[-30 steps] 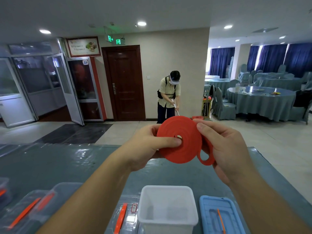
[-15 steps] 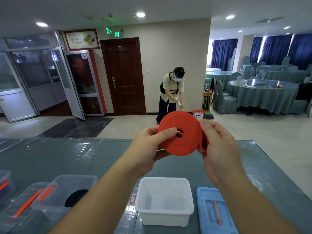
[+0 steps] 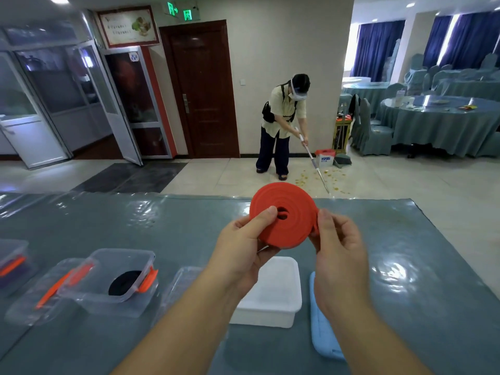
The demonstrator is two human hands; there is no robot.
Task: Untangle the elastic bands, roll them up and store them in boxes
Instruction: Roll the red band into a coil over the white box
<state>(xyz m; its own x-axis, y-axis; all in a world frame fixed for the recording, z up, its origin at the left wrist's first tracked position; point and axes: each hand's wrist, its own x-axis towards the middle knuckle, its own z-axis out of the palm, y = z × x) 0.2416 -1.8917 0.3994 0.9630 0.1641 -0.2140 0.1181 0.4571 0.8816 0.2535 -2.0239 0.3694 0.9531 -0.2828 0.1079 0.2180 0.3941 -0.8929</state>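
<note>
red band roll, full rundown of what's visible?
The red band roll is a flat, matte, rubbery-looking strip wound into a tight disc with a small hole at its centre. It is held upright above the table, over the white box, its face turned toward the camera. The left hand grips its left side, thumb tip near the hole. The right hand pinches the right edge, where the strip's outer end appears to lie. It touches nothing else.

Red rolled band (image 3: 285, 216), white box (image 3: 273, 296), blue lid (image 3: 322, 334), teal tablecloth (image 3: 162, 228)

Teal table (image 3: 405, 253), white box (image 3: 273, 299), blue lid (image 3: 322, 336), seemingly clear boxes (image 3: 113, 280)
</note>
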